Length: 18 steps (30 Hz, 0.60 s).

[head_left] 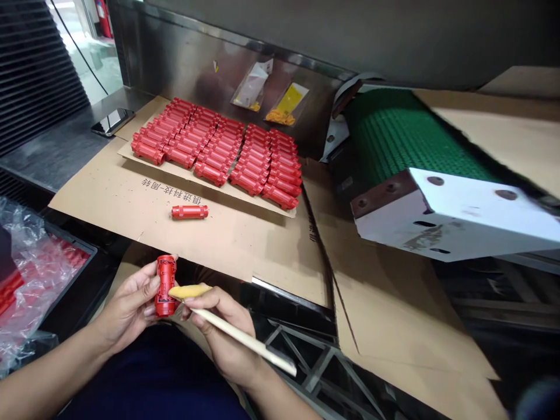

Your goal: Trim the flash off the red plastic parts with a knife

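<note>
My left hand [129, 306] is closed around a red ribbed cylindrical part [165, 284], held upright just off the table's front edge. Black lines run over the face of this part. In my right hand [231, 335] is a pale wooden-handled tool [249, 340], gripped like a pen. A yellow finger cot [190, 290] covers a fingertip of that hand and reaches the red part's right side. The tool's tip is too small to make out. A similar red part [189, 212] lies alone on the cardboard beyond my hands.
Rows of red parts [212, 160] stand on a cardboard sheet [280, 211] behind. At right is a green conveyor belt [420, 134] with a white metal end [459, 219]. Left are a phone [112, 121] and a plastic-lined bin [81, 262]. Two small bags [286, 106] hang on the metal wall.
</note>
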{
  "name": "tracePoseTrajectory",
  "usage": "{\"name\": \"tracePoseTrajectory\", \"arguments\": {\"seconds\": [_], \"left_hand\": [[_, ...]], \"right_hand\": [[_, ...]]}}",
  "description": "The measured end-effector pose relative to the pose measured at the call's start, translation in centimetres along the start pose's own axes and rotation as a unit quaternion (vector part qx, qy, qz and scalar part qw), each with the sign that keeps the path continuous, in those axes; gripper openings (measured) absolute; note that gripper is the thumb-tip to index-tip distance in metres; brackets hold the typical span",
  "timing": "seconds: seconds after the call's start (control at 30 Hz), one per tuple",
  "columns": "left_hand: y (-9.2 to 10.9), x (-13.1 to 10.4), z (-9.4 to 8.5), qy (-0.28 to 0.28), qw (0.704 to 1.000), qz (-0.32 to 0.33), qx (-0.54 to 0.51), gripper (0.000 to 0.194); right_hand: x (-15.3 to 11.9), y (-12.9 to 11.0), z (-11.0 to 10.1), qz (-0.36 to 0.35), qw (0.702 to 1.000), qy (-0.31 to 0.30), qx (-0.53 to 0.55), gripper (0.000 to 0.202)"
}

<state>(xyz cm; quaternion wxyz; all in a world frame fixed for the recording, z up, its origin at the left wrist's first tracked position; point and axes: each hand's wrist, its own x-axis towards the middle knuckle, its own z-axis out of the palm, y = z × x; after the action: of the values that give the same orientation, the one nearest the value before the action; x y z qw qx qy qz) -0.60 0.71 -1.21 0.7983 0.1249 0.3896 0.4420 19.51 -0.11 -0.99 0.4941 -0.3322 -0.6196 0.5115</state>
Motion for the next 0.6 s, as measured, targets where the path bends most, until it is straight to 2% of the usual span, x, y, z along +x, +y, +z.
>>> {"name": "tracePoseTrajectory", "arguments": {"seconds": [0.07, 0.1, 0.17, 0.23, 0.3, 0.43, 0.6], "left_hand": [[0.00, -0.06, -0.15, -0.010, 1.000, 0.012, 0.005, 0.059], [0.01, -0.06, -0.18, -0.012, 1.000, 0.016, 0.007, 0.059], [0.05, -0.01, -0.14, -0.012, 1.000, 0.022, 0.008, 0.057], [0.10, 0.05, 0.01, -0.012, 1.000, 0.021, 0.009, 0.051], [0.10, 0.09, 0.21, -0.015, 1.000, 0.016, 0.011, 0.047], [-0.05, 0.05, 0.49, -0.013, 1.000, 0.018, 0.004, 0.046], [0.00, -0.04, 0.65, -0.012, 1.000, 0.020, -0.002, 0.045]], "right_hand": [[-0.14, -0.02, -0.02, 0.056, 0.996, 0.016, 0.070, 0.014], [-0.13, -0.10, -0.10, 0.050, 0.996, 0.017, 0.073, 0.014], [0.00, -0.34, -0.33, -0.016, 1.000, 0.008, 0.009, 0.013], [0.19, -0.56, -0.50, -0.098, 0.993, -0.005, -0.065, 0.020], [0.37, -0.66, -0.54, -0.149, 0.984, -0.016, -0.100, 0.029], [0.52, -0.58, -0.36, -0.170, 0.980, -0.024, -0.106, 0.036], [0.25, -0.38, -0.27, -0.163, 0.981, -0.032, -0.102, 0.032]]}}
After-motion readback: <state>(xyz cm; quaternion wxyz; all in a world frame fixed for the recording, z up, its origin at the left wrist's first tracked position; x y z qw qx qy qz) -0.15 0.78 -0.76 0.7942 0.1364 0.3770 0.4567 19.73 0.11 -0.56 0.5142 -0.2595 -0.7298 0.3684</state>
